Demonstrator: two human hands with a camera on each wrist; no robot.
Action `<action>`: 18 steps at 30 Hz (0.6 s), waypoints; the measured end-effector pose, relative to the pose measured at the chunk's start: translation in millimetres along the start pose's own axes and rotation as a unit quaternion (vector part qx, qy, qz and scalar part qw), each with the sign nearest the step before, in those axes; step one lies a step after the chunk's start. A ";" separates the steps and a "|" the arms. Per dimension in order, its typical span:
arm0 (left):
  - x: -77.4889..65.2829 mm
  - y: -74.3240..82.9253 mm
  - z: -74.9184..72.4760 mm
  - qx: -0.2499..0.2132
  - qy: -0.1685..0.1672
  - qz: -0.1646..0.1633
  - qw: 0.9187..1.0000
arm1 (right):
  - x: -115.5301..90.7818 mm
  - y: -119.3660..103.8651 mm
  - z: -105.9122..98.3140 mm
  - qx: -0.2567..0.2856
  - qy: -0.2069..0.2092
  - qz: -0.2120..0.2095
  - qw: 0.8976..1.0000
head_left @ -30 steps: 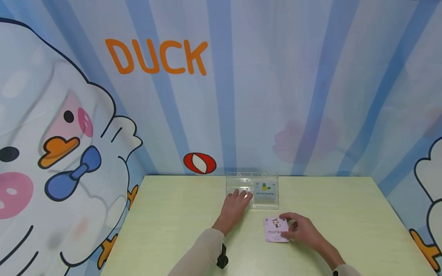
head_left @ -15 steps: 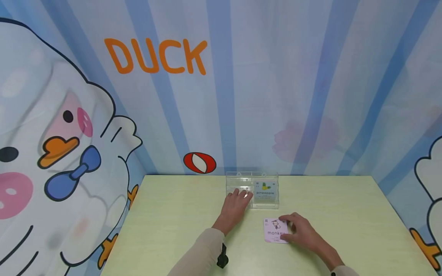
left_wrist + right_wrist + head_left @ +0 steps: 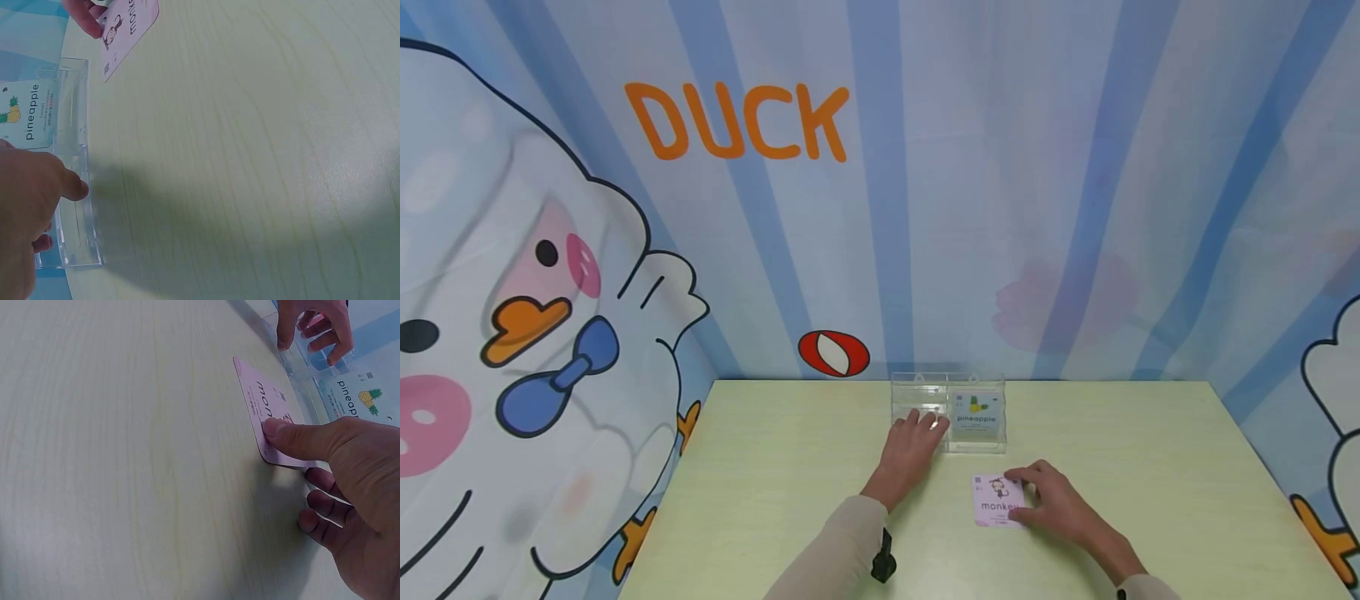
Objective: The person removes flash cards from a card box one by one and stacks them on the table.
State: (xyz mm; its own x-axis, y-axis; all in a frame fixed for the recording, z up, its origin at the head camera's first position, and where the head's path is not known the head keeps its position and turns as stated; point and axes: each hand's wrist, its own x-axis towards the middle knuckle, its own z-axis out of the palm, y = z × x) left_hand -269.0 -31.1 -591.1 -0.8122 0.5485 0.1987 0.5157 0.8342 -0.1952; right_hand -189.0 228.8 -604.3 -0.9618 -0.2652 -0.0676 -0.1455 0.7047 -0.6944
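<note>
A clear plastic two-slot holder stands near the back edge of the table, with a pineapple flashcard in its right slot. My left hand rests over the left slot, fingers loosely bent; in the left wrist view its thumb lies by the front edge. In front of the holder, a pink monkey flashcard faces up. My right hand pinches this card by its right side. The right wrist view shows the thumb on its face, with the other fingers lower at the edge.
The pale wood-grain table reaches back to a blue striped curtain printed with a large duck. On my left wrist, a black device sticks out beside the sleeve.
The monkey card and my right fingers have shifted very slightly left, and the right thumb and fingers now sit closer to the card's edge. The left hand stays in place.
</note>
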 end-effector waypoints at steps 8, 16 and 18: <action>-0.8 0.6 -0.8 0.003 -0.003 -0.003 1.000 | 2.0 0.4 0.1 -0.033 -0.004 0.011 0.999; -0.4 0.1 -0.3 -0.003 -0.001 0.001 1.000 | 1.5 0.6 -0.2 -0.028 -0.005 0.007 1.000; -0.1 -0.2 -0.1 -0.002 -0.002 0.000 1.000 | 1.9 1.0 0.1 -0.022 -0.004 0.008 1.000</action>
State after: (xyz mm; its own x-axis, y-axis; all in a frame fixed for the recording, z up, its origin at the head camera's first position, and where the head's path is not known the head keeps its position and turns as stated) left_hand -269.0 -31.4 -590.9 -0.8132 0.5487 0.1938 0.5175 0.8342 -0.1905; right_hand -190.9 228.9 -605.2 -0.9623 -0.2589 -0.0834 -0.1410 0.7370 -0.6610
